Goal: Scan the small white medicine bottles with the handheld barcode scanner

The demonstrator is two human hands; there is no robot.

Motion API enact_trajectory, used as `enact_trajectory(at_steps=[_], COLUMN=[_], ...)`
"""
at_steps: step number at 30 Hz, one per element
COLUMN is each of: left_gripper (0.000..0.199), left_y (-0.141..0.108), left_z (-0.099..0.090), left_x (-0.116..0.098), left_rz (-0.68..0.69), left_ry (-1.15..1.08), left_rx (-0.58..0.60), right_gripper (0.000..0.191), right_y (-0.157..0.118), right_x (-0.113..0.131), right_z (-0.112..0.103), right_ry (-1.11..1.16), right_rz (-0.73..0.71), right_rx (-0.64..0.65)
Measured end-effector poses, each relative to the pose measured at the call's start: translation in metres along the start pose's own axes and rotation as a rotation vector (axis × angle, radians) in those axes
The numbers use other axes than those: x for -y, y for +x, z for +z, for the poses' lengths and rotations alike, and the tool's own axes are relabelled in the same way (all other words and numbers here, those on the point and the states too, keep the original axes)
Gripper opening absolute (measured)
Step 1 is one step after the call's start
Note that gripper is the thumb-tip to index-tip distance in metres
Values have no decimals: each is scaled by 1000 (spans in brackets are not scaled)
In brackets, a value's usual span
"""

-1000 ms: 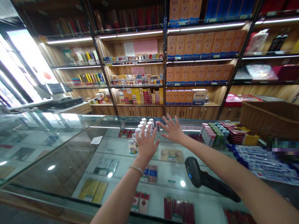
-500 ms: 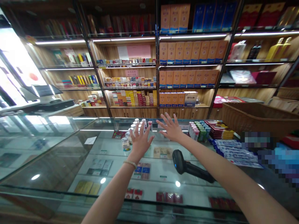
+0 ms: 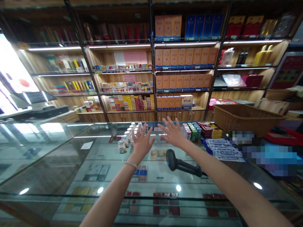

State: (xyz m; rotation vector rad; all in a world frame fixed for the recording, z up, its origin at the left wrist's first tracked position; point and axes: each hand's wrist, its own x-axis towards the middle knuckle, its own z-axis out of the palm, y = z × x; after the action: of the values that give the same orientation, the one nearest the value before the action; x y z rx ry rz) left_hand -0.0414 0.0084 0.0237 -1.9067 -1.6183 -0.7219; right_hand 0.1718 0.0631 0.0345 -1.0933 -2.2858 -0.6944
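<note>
My left hand [image 3: 142, 141] is stretched out above the glass counter [image 3: 106, 162], fingers spread, holding nothing. Just beyond and left of it stand several small white-capped jars [image 3: 122, 147], partly hidden by the hand. My right hand [image 3: 174, 133] is also held out with fingers apart and nothing in it. It is between those jars and a group of small pink, green and blue tubs [image 3: 194, 131]. Below my right hand, a black barcode scanner [image 3: 181, 164] lies on the glass, its handle end passing behind my right forearm.
Blue-and-white packets [image 3: 223, 149] and a stack of red-and-yellow packs [image 3: 211, 130] lie to the right, before a brown basket [image 3: 247, 118]. Cigarette packs show under the glass. Shelves with orange boxes [image 3: 183, 59] line the back wall. A monitor [image 3: 35, 97] stands at left.
The view has shifted slightly right and up, so the counter goods and shelves appear further left. Both hands stay outstretched and spread.
</note>
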Motion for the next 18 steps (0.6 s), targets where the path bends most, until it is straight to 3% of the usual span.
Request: enact_trajectory(at_steps=[9,18], left_gripper=[51,50], left_y=[3,5], left_z=[-8,-3], left_x=[-32,-56], left_rz=[-38,-18], left_ry=[-33,-33], left_rx=[28,16], right_gripper=[59,61], right_y=[-28,-52], right_x=[-11,-29], right_z=[-16,-27], right_ry=[11,2], right_rz=[107,233], right_rx=[-16,-14])
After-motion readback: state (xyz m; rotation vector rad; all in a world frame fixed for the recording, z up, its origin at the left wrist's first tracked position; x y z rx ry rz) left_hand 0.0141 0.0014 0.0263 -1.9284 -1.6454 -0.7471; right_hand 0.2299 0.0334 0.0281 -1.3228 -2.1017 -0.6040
